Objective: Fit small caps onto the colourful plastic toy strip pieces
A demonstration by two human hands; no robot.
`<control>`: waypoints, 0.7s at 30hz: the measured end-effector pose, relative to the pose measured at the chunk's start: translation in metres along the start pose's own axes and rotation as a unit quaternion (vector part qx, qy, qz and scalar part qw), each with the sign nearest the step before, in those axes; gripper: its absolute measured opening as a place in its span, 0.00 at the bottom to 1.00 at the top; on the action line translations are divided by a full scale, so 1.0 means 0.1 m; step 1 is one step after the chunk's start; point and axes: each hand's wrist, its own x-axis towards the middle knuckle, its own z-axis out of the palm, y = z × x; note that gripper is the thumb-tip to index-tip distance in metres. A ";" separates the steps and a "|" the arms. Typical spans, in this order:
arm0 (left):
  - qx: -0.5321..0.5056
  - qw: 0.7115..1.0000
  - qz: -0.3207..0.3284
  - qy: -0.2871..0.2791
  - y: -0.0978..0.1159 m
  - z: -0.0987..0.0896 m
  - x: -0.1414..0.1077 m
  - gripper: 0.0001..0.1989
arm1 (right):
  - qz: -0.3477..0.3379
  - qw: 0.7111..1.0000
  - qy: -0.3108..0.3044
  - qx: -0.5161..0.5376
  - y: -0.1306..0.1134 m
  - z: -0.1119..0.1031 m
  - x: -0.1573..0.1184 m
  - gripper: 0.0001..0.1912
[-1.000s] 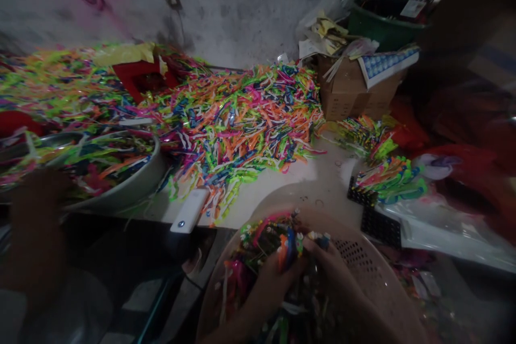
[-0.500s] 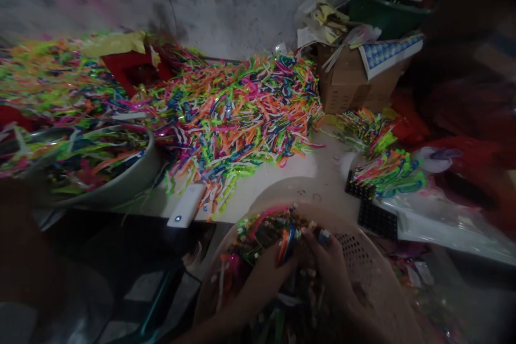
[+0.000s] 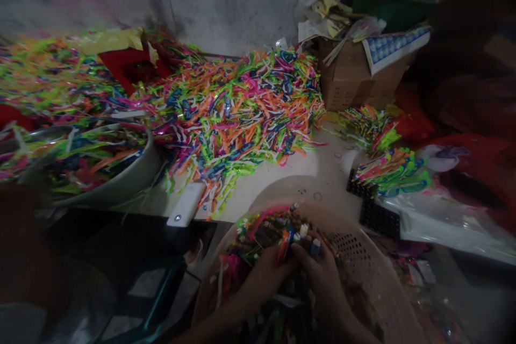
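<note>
Over a pinkish perforated basket (image 3: 387,285), my two hands are close together. My left hand (image 3: 274,266) is closed around a small bundle of orange and blue soft plastic strips (image 3: 285,243), whose tips stick up past the fingers. My right hand (image 3: 320,269) meets it with thumb and fingers bent. Between its fingers shows a small bluish-white block-like piece (image 3: 315,247), too dim to name. Small pieces with white ends (image 3: 303,230) stand just beyond the fingertips. Inside the basket lie many mixed small pieces, partly hidden by my hands and shadow.
Behind the basket a large heap of coloured strips (image 3: 242,113) covers the table. A white device (image 3: 186,204) lies at the table edge. A metal basin (image 3: 149,164) stands left, a cardboard box (image 3: 355,78) at the back right, black grid trays (image 3: 379,217) at right.
My right hand has drawn slightly down and in toward my left, its thumb now near the bundle. The bluish-white piece has shifted with it. My left hand keeps its grip on the strips.
</note>
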 end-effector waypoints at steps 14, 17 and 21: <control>-0.300 0.927 -0.216 -0.060 0.02 0.12 -0.06 0.13 | -0.313 0.932 0.074 -0.169 -0.23 -0.08 -0.10 0.09; -0.358 0.891 -0.274 -0.058 0.08 0.10 -0.12 0.13 | -0.363 0.909 0.039 -0.201 -0.15 -0.11 -0.11 0.13; -0.376 0.875 -0.304 -0.033 0.08 0.03 -0.17 0.16 | -0.371 0.898 -0.016 -0.235 -0.13 -0.17 -0.11 0.15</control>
